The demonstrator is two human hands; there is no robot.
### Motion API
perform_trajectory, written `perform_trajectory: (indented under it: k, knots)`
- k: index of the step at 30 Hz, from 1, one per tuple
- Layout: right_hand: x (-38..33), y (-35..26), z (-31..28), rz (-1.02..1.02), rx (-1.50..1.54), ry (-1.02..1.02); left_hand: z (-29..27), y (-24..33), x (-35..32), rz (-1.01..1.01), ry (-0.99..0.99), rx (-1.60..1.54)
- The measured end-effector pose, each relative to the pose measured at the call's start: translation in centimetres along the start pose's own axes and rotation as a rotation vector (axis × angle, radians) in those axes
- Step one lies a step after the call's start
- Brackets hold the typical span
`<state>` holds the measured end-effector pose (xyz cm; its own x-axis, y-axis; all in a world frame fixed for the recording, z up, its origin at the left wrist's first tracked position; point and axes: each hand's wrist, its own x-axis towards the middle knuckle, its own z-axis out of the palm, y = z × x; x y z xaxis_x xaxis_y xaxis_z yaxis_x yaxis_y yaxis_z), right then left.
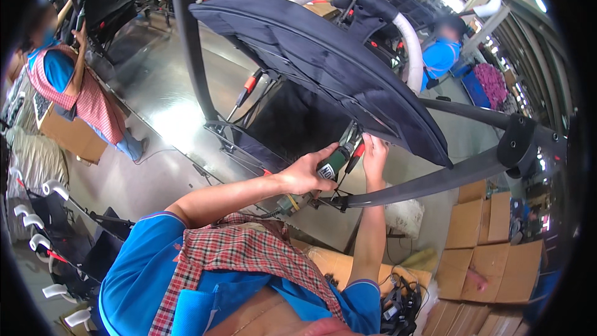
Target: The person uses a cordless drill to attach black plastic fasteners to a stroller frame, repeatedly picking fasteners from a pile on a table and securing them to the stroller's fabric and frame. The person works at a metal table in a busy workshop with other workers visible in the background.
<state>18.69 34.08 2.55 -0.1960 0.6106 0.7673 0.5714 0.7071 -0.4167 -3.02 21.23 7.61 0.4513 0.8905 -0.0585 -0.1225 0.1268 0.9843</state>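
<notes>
My left hand point(306, 173) is wrapped round a green corded power tool point(336, 160). The tool's metal nose points up at a joint beneath the dark canopy point(298, 37) of a stroller. Close to that nose, my right hand point(374, 154) is closed at the canopy's lower edge; what its fingers pinch is hidden. A red and black piece point(355, 158) sits between the tool and my right hand. A matching red and black piece point(250, 84) is on the stroller's other side. Below the canopy hangs the black fabric seat point(295, 121), between thick dark frame tubes point(429, 177).
A white-wrapped handlebar point(410, 40) arches behind the canopy. Folded strollers with white ends point(56, 190) stand at the left. Cardboard boxes point(488, 249) are stacked at the right. One person point(81, 90) stands at the left, another point(443, 53) beyond the stroller. Black straps point(401, 305) lie near me.
</notes>
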Motion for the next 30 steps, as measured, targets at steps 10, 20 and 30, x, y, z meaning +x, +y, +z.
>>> perform_trajectory:
  k: [10, 20, 30]
  knots:
    - [-0.3, 0.0, 0.2, 0.077, 0.083, -0.007, 0.0, 0.0, 0.4, -0.037, -0.02, -0.191]
    - [-1.0, 0.5, -1.5, 0.249, 0.135, -0.136, -2.7, 2.1, -3.4, -0.024, -0.165, 0.064]
    - [-4.7, -1.8, 0.1, 0.729, 0.483, -0.208, -21.1, 6.0, -19.6, 0.556, -0.389, -0.39]
